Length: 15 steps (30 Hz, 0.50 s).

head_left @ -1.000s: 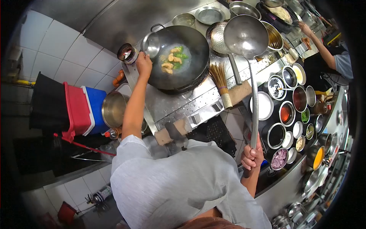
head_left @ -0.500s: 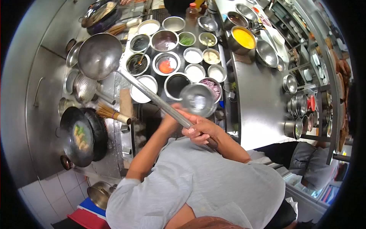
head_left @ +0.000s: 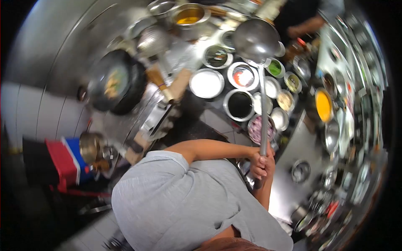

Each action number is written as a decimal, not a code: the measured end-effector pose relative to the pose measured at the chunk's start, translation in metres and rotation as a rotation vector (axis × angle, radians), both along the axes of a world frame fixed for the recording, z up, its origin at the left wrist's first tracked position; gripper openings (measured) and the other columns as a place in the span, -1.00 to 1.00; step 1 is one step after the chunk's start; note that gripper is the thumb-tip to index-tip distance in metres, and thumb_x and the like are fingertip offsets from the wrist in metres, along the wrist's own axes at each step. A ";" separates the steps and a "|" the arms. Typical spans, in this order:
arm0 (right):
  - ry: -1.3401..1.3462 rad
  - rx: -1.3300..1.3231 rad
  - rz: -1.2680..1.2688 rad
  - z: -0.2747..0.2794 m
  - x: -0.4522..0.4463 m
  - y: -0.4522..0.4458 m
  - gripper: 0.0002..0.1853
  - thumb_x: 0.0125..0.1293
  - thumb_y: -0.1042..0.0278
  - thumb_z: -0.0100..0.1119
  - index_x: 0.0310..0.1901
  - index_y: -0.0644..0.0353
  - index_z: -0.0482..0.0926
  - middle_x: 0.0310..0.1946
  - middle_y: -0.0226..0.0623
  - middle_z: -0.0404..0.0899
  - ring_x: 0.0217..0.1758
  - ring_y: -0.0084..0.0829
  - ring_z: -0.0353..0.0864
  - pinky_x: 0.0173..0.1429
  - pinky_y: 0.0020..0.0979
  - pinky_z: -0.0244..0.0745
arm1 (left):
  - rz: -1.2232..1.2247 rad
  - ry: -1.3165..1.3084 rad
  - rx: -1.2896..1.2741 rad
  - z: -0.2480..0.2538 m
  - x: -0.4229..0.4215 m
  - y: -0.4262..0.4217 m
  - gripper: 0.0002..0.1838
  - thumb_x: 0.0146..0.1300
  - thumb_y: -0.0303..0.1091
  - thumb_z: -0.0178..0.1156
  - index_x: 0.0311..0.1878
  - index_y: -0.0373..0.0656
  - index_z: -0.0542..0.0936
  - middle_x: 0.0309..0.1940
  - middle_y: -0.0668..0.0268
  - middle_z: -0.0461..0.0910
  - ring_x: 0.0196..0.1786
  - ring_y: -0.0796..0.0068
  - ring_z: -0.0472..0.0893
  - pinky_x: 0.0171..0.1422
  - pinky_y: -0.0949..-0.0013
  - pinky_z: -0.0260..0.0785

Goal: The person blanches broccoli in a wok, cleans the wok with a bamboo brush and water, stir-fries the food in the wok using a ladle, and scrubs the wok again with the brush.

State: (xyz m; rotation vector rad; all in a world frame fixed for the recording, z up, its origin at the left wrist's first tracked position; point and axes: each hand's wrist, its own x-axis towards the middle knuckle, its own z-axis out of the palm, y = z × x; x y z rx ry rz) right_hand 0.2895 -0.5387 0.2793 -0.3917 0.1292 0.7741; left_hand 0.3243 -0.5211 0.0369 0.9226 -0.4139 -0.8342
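Observation:
My right hand (head_left: 270, 162) is wrapped round the long handle of a large steel ladle (head_left: 256, 41), whose round bowl is raised over the containers. My left hand (head_left: 254, 155) reaches across my body and meets the right hand at the handle; its fingers cannot be told apart from the right hand's. A black wok (head_left: 98, 85) at the left holds pale pieces and green bits (head_left: 114, 83). Near my hands is a bowl of chopped purple onion (head_left: 260, 129). A small metal bowl (head_left: 300, 170) rests on the steel counter to their right.
A bamboo brush (head_left: 160, 83) and perforated strainer (head_left: 153, 41) lie right of the wok. Several containers stand ahead, including a white-filled one (head_left: 206, 83) and a yellow-filled pot (head_left: 323, 104). Another person's arm (head_left: 306, 27) shows at the top right. Red and blue bins (head_left: 60, 161) stand left.
The view has swung right, then partly back. My left hand has left the wok's side and crossed to the right hand. The metal bowl seen blurred near my hands no longer shows there.

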 end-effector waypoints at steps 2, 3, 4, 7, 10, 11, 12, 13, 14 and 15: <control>-0.017 -0.053 0.097 -0.007 0.018 0.009 -0.19 0.37 0.52 -0.03 0.55 -0.26 -0.12 -0.61 -0.44 0.19 -0.86 -0.72 0.14 -0.86 -0.55 0.22 | 0.282 -0.394 0.296 0.076 0.007 0.125 -0.66 0.36 -0.26 0.20 0.10 -0.23 0.52 -0.09 0.25 0.59 -0.02 0.49 0.57 0.04 0.32 0.47; -0.015 -0.022 0.163 -0.011 0.029 0.018 -0.19 0.37 0.52 -0.05 0.55 -0.26 -0.12 -0.61 -0.44 0.18 -0.86 -0.72 0.14 -0.86 -0.56 0.22 | 0.460 -0.331 0.621 0.089 -0.007 0.172 -0.70 0.35 -0.28 0.19 0.06 -0.23 0.56 -0.12 0.26 0.61 -0.02 0.49 0.58 0.04 0.33 0.47; -0.016 0.006 0.221 -0.013 0.039 0.031 -0.19 0.37 0.53 -0.06 0.55 -0.26 -0.13 -0.61 -0.45 0.17 -0.85 -0.72 0.14 -0.86 -0.56 0.22 | 0.747 -0.116 0.510 0.079 -0.024 0.219 -0.72 0.30 -0.33 0.20 0.03 -0.23 0.56 -0.19 0.26 0.63 -0.09 0.46 0.61 0.02 0.31 0.50; -0.035 -0.082 0.358 -0.002 0.061 0.084 -0.13 0.34 0.55 -0.02 0.57 -0.27 -0.18 -0.61 -0.48 0.16 -0.85 -0.72 0.12 -0.86 -0.58 0.19 | 1.447 -0.122 1.189 0.094 -0.093 0.382 -0.69 0.32 -0.34 0.10 0.09 -0.24 0.52 -0.10 0.06 0.64 -0.03 0.18 0.64 0.07 0.18 0.49; -0.040 -0.162 0.454 0.006 0.067 0.155 -0.09 0.30 0.58 0.01 0.58 -0.23 -0.18 -0.62 -0.52 0.14 -0.85 -0.75 0.08 -0.86 -0.61 0.15 | 1.514 0.584 1.913 0.074 -0.200 0.507 -0.21 0.22 -0.16 0.29 0.42 -0.34 0.23 0.44 -0.13 0.22 0.49 -0.14 0.18 0.58 -0.01 -0.01; -0.062 -0.177 0.508 0.001 0.068 0.181 -0.10 0.30 0.58 0.01 0.58 -0.21 -0.17 -0.63 -0.52 0.14 -0.85 -0.76 0.08 -0.85 -0.62 0.15 | 1.690 0.751 1.948 0.074 -0.228 0.522 -0.12 0.15 -0.09 0.35 0.43 -0.35 0.20 0.45 -0.12 0.19 0.50 -0.13 0.17 0.56 -0.04 0.01; -0.086 -0.189 0.559 0.002 0.069 0.212 -0.11 0.31 0.58 0.00 0.58 -0.20 -0.15 -0.63 -0.52 0.14 -0.84 -0.77 0.08 -0.84 -0.62 0.15 | 1.867 0.923 1.970 0.069 -0.250 0.534 -0.03 0.08 -0.02 0.41 0.43 -0.35 0.18 0.47 -0.10 0.16 0.50 -0.13 0.17 0.54 -0.08 0.03; -0.163 -0.269 0.608 0.009 0.068 0.243 -0.13 0.31 0.58 0.00 0.58 -0.19 -0.11 -0.64 -0.54 0.13 -0.84 -0.77 0.07 -0.84 -0.63 0.12 | 1.887 0.945 1.957 0.060 -0.265 0.541 -0.03 0.08 -0.02 0.41 0.43 -0.35 0.18 0.47 -0.10 0.16 0.50 -0.13 0.17 0.54 -0.08 0.03; -0.227 -0.387 0.638 0.019 0.065 0.275 -0.14 0.31 0.58 -0.01 0.58 -0.17 -0.10 -0.64 -0.55 0.15 -0.84 -0.74 0.05 -0.82 -0.61 0.10 | 1.726 1.133 1.796 0.047 -0.280 0.548 -0.01 0.02 0.02 0.44 0.40 -0.35 0.21 0.46 -0.11 0.17 0.49 -0.13 0.18 0.52 -0.11 0.05; -0.360 -0.502 0.694 0.018 0.066 0.306 -0.14 0.31 0.59 -0.01 0.58 -0.15 -0.09 -0.64 -0.55 0.16 -0.82 -0.73 0.07 -0.80 -0.59 0.12 | 1.557 1.289 1.626 0.039 -0.292 0.551 0.01 -0.03 0.07 0.46 0.37 -0.35 0.24 0.44 -0.11 0.18 0.48 -0.13 0.19 0.50 -0.14 0.07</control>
